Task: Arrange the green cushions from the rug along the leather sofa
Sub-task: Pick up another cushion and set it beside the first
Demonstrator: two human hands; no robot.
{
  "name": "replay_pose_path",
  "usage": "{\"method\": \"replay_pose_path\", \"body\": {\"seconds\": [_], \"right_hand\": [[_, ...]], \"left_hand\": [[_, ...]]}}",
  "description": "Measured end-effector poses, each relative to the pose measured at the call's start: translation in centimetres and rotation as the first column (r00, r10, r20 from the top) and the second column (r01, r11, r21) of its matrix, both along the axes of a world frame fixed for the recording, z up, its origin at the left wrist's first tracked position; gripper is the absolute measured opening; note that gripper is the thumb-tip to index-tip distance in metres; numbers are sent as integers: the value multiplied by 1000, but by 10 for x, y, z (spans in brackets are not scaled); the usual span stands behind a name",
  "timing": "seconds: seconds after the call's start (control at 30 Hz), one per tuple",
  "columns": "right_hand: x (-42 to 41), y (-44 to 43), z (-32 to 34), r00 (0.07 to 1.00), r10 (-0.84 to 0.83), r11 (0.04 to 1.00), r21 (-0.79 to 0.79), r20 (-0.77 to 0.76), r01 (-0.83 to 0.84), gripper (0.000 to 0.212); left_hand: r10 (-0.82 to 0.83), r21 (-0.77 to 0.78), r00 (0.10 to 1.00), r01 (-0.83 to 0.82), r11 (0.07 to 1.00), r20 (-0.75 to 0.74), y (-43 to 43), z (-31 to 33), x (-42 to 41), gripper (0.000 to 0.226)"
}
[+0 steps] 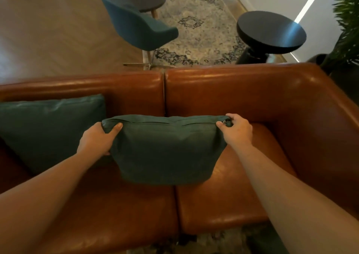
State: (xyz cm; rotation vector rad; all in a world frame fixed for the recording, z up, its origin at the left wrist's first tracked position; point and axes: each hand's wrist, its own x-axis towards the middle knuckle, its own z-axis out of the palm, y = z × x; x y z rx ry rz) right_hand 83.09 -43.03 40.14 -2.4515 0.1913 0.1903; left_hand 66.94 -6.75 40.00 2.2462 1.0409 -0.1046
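Leather sofa (252,90): left hand (97,139), right hand (237,131) hold green cushion (165,150), seemingly upright.

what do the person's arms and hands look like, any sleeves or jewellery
No clothing shows. The left forearm and right forearm are bare to the frame edge, no sleeve or cuff in view. The left hand and right hand have no gloves, and no ring, watch or bracelet is visible.

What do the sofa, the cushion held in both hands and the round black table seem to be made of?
Sofa: probably leather, brown, glossy; bright highlights run along its backrest.
Held cushion: matte green woven fabric; it sags and has a zipper.
Round table: black, smooth, semi-gloss, reflecting a light streak; wood or metal, unclear.
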Motion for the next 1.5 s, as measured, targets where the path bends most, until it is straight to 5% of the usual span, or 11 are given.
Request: {"method": "replay_pose_path", "body": {"seconds": [0.8,1.1,1.2,1.3,1.5], "right_hand": [[147,90,-57,999,30,999,-13,-20,-30,51],[173,123,-63,999,-6,999,50,-34,8,56],[168,125,-65,998,39,992,121,-42,-34,79],[159,117,-75,998,13,976,220,-56,0,98],[149,119,-96,947,-52,930,330,-317,162,115]], "left_hand": [[55,-74,997,-58,996,-50,80,-66,134,49],[108,-101,990,-118,988,-93,95,-73,170,69],[-23,97,999,26,995,-35,87,-76,170,77],[-348,310,937,340,888,-31,84,-76,170,57],[-358,22,923,365,931,-141,87,-89,179,45]]}}
